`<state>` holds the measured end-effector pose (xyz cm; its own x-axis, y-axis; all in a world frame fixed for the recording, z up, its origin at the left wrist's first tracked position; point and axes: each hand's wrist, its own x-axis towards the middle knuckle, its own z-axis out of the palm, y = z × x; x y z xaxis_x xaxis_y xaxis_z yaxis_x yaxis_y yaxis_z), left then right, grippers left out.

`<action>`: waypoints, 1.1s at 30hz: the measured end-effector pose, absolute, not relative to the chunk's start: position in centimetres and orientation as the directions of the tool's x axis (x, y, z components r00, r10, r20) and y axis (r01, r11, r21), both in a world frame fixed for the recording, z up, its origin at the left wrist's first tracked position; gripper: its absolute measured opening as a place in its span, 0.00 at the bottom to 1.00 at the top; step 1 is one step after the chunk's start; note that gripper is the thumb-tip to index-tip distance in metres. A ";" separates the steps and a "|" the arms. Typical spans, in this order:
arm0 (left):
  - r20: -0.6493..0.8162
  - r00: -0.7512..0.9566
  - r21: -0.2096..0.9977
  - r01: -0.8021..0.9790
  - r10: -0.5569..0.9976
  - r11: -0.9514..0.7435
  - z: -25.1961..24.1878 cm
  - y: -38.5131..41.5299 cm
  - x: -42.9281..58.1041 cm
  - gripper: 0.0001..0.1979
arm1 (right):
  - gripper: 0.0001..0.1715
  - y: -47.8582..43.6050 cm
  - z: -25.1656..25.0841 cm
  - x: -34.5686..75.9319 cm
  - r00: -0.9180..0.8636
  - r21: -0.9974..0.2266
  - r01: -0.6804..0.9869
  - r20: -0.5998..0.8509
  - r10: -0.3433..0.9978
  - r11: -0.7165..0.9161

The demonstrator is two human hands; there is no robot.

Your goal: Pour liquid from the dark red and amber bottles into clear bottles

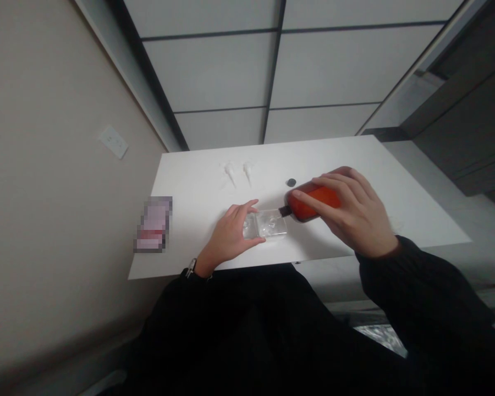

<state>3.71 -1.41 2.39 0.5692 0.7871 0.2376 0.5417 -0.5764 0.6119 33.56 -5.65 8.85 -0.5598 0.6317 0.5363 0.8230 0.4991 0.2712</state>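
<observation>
My right hand (358, 214) grips a large reddish-amber bottle (302, 207), tipped on its side with its dark neck pointing left. The neck's end is at the right edge of a pair of clear, square-sided containers (271, 224); whether liquid flows out cannot be made out. Thumb and fingers of my left hand (231, 234) are wrapped around the left part of these containers, which stand side by side on the white table (198, 236). Just behind the bottle's neck lies a small black cap (291, 182).
Two white pump tops (230, 174) lie toward the back of the table. A blurred-out pinkish object (153, 224) rests near the left edge. A wall with a socket plate (114, 142) is on the left, and pale panelled doors (223, 82) rise behind the table.
</observation>
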 end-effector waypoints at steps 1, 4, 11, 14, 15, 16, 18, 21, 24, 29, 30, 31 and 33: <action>0.238 0.569 0.612 0.542 0.788 -0.576 2.4 -1.4 3.7 0.48 | 0.49 -5.7 8.8 33.6 -0.559 0.263 0.823 0.533 0.636 0.503; 0.237 0.569 0.613 0.541 0.787 -0.576 2.5 -1.5 3.8 0.47 | 0.49 -5.7 8.8 33.6 -0.555 0.255 0.826 0.529 0.642 0.503; 0.229 0.576 0.613 0.541 0.785 -0.576 2.5 -1.4 3.8 0.46 | 0.50 -5.6 9.0 33.6 -0.564 0.264 0.821 0.519 0.643 0.507; 0.236 0.575 0.615 0.536 0.783 -0.579 2.6 -1.4 3.8 0.46 | 0.51 -5.6 9.2 33.6 -0.564 0.263 0.821 0.511 0.649 0.507; 0.236 0.575 0.618 0.534 0.783 -0.578 2.6 -1.4 3.8 0.46 | 0.51 -5.6 9.2 33.6 -0.564 0.265 0.822 0.507 0.652 0.504; 0.235 0.574 0.621 0.532 0.784 -0.576 2.6 -1.4 3.8 0.46 | 0.51 -5.6 9.2 33.6 -0.565 0.270 0.822 0.501 0.655 0.502; 0.233 0.574 0.625 0.530 0.785 -0.573 2.6 -1.4 3.8 0.46 | 0.51 -5.6 9.2 33.5 -0.568 0.279 0.821 0.492 0.660 0.499; 0.226 0.575 0.626 0.532 0.786 -0.569 2.5 -1.4 3.8 0.46 | 0.47 -5.5 9.3 33.4 -0.572 0.279 0.817 0.492 0.656 0.504; 0.226 0.586 0.622 0.528 0.778 -0.579 2.4 -1.3 3.8 0.49 | 0.45 -5.4 9.4 33.4 -0.576 0.281 0.814 0.500 0.646 0.508; 0.373 0.550 0.601 0.471 0.748 -0.646 3.1 -1.8 3.0 0.54 | 0.44 -5.3 9.5 33.2 -0.599 0.311 0.798 0.505 0.621 0.517; 0.405 0.521 0.608 0.460 0.751 -0.647 3.2 -2.0 2.7 0.52 | 0.44 -5.3 9.5 33.2 -0.602 0.319 0.796 0.500 0.622 0.514; 0.431 0.489 0.616 0.455 0.759 -0.643 3.2 -2.2 2.2 0.50 | 0.45 -5.3 9.5 33.2 -0.603 0.322 0.796 0.495 0.625 0.512; 0.462 0.418 0.637 0.457 0.782 -0.621 2.8 -2.7 1.2 0.45 | 0.47 -5.3 9.5 33.2 -0.598 0.316 0.800 0.483 0.640 0.510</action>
<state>1.24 -2.69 2.80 0.4177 0.7822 0.4622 0.4566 -0.6206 0.6375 33.15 -5.32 9.52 -0.5978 0.6396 0.4832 0.8004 0.5096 0.3157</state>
